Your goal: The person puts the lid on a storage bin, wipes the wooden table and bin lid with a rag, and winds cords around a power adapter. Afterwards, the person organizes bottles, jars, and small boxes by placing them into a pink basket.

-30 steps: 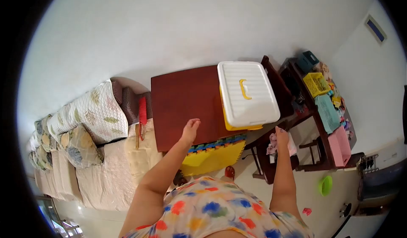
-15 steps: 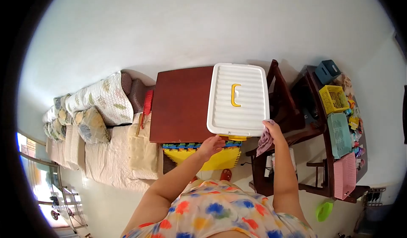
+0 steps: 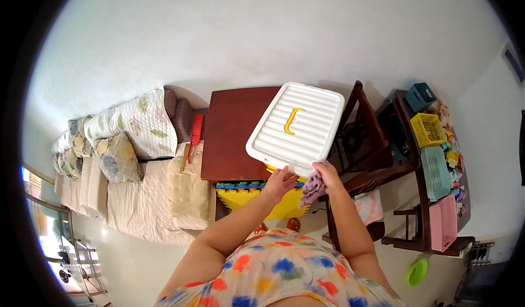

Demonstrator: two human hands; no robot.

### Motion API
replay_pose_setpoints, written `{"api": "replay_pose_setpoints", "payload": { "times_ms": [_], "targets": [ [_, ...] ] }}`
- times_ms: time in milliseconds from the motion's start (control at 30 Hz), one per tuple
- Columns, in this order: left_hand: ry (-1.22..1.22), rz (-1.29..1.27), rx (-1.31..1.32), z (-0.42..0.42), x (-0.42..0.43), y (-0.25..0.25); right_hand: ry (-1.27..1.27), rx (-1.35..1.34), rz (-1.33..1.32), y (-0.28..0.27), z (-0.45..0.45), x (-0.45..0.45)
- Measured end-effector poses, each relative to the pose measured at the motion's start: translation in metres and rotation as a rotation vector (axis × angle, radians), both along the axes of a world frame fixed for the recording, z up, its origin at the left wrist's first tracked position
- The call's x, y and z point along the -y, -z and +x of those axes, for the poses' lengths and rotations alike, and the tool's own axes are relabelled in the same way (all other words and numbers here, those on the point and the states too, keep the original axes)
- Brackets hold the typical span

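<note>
A white storage box with a ribbed lid (image 3: 306, 115) and a yellow handle (image 3: 292, 121) sits at an angle on the dark red table (image 3: 232, 134). Wrapped in my right hand (image 3: 328, 177) is a purple cloth (image 3: 313, 189), at the lid's near right corner. My left hand (image 3: 280, 183) has its fingers stretched out at the box's near edge, by a yellow latch. Whether those fingers press on the box is hard to make out.
Right of the table stands a dark wooden chair (image 3: 363, 129). Beyond it a bench carries a yellow basket (image 3: 428, 130), a green basket (image 3: 435, 173) and a pink basket (image 3: 443, 225). Yellow foam mats (image 3: 246, 202) lean below the table's front. A sofa (image 3: 142, 208) and red brush (image 3: 196, 129) are left.
The box has turned clockwise, its near end swinging left. My right hand moved left with the cloth, and my left hand came in against the near edge.
</note>
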State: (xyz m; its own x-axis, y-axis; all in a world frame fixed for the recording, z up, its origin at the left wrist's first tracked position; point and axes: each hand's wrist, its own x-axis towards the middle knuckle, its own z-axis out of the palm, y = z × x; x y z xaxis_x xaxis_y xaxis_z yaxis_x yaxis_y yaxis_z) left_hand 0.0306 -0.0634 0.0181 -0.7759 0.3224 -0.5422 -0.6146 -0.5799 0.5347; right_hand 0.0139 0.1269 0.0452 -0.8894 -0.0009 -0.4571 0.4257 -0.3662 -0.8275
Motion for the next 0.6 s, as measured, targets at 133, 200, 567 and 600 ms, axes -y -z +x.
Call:
{"api": "replay_pose_setpoints", "payload": {
  "times_ms": [133,200,567,600],
  "targets": [
    [0.012,-0.065,0.083,-0.012,0.053,0.006,-0.15,0.087,0.034,0.011,0.019,0.043],
    [0.057,-0.165,0.024,-0.02,0.081,0.021,-0.285,0.105,0.052,0.02,0.024,0.058],
    [-0.081,-0.785,-0.186,-0.09,0.208,0.047,0.156,-0.416,0.366,-0.014,-0.022,0.054],
    [-0.089,-0.846,-0.204,-0.093,0.209,0.045,0.328,-0.575,0.836,0.014,-0.043,0.04]
  ]
}}
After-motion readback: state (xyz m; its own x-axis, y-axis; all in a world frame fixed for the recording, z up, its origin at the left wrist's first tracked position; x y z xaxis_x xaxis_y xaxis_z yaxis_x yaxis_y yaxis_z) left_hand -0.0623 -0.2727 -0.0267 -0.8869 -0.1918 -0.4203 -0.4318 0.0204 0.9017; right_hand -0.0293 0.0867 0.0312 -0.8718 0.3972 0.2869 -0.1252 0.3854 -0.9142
